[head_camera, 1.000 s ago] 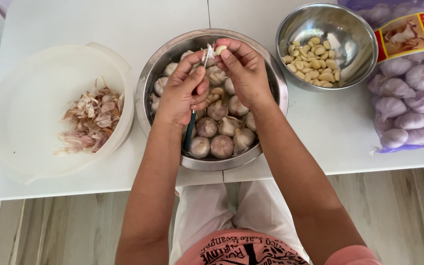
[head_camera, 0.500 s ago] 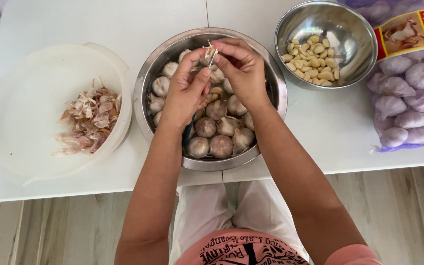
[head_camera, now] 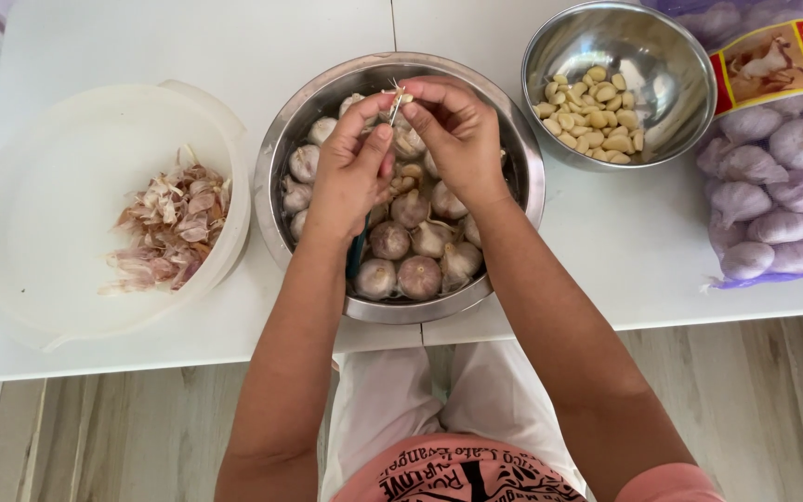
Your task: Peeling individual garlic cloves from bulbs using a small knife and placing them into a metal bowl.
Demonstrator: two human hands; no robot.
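Note:
Both hands meet over a large steel bowl (head_camera: 276, 177) holding several whole garlic bulbs (head_camera: 418, 276) in a little water. My left hand (head_camera: 350, 172) grips a small knife; its teal handle (head_camera: 356, 253) sticks out below the palm and the blade points up between the fingertips. My right hand (head_camera: 462, 139) pinches a garlic clove (head_camera: 401, 96) against the blade tip, and a thin shred of skin stands up from the clove.
At the left, a white plastic tub (head_camera: 39, 204) holds pinkish garlic skins (head_camera: 171, 228). A smaller steel bowl (head_camera: 662, 65) at the back right holds peeled cloves (head_camera: 592, 107). A purple mesh bag of garlic bulbs (head_camera: 778, 186) lies at the right, and the white table's front edge (head_camera: 141, 358) is near my lap.
Both hands stay together over the big bowl; the fingers have shifted a little on the clove and the skin shred has lifted at the blade tip.

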